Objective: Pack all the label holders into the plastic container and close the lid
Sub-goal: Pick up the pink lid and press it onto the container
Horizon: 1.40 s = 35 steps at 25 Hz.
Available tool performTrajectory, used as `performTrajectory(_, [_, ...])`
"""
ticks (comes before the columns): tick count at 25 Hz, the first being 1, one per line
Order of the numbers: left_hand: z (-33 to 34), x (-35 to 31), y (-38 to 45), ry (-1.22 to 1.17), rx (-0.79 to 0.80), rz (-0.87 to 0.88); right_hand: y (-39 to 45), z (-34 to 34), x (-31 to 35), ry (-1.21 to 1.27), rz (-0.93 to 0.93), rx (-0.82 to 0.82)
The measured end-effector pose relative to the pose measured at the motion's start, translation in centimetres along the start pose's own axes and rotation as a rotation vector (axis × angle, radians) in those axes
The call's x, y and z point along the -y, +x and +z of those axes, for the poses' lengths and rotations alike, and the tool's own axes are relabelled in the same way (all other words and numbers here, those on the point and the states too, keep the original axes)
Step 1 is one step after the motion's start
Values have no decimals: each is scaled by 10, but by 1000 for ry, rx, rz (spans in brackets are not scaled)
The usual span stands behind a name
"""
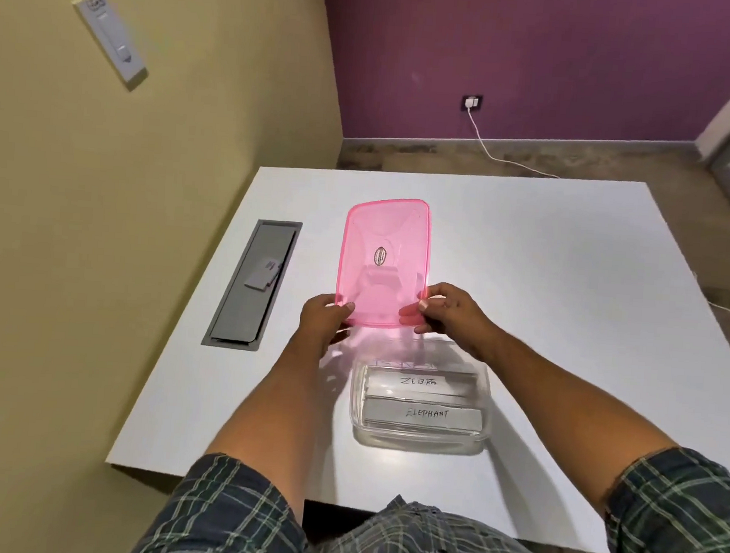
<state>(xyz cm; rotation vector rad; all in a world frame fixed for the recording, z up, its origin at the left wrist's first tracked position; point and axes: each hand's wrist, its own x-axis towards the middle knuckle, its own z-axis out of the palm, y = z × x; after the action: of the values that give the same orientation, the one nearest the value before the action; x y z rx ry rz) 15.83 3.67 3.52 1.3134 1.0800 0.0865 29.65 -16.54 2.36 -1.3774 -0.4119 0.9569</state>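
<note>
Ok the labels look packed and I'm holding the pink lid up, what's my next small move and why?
Probably lower the pink lid flat over the clear container. Both hands, left and right, hold its near edge above the table, and the label holders already lie inside the open container.

Label holders (421, 403) lie in container (416, 439), lid (384, 260) behind.

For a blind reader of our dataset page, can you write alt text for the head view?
Both hands, left hand and right hand, hold a pink lid above a clear plastic container of label holders reading ZEBRA and ELEPHANT, on a white table.
</note>
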Motion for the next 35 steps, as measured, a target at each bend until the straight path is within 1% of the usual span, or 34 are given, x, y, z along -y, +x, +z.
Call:
performTrajectory(2, [1,1,0,11,61,-36,-10,-16,-2,-122,77,60])
performTrajectory(4, [0,-2,-1,68,140,-51,-20,-33,-7,-343,154,122])
performTrajectory(5, [0,-5,0,91,183,-54,-25,-42,-11,-403,188,145])
performTrajectory(6, [-1,-8,1,110,223,-58,-30,-50,-16,-406,219,149])
performTrajectory(8, [-2,-13,3,166,286,-65,-45,-64,-23,-278,251,84])
performTrajectory(10, [-4,-17,4,256,339,-61,-57,-78,-26,-89,223,-39])
performTrajectory(12, [-6,-17,4,352,385,-73,-65,-88,-27,2,203,-127])
performTrajectory(13, [-6,-16,4,410,407,-78,-68,-91,-29,-38,197,-158])
performTrajectory(15, [-1,-12,5,548,428,-66,-71,-93,-36,-278,225,-183])
performTrajectory(17, [5,-5,7,641,387,-15,-76,-91,-46,-504,302,-120])
performTrajectory(19, [11,5,9,667,308,47,-84,-87,-56,-606,364,-81])
performTrajectory(23, [14,24,14,671,187,123,-94,-84,-63,-693,387,-128])
performTrajectory(26, [16,26,16,704,151,157,-94,-83,-61,-745,425,-119])
performTrajectory(31, [20,20,18,788,127,119,-90,-86,-63,-876,510,-25])
performTrajectory(35, [21,22,20,834,57,116,-86,-86,-67,-892,492,-43])
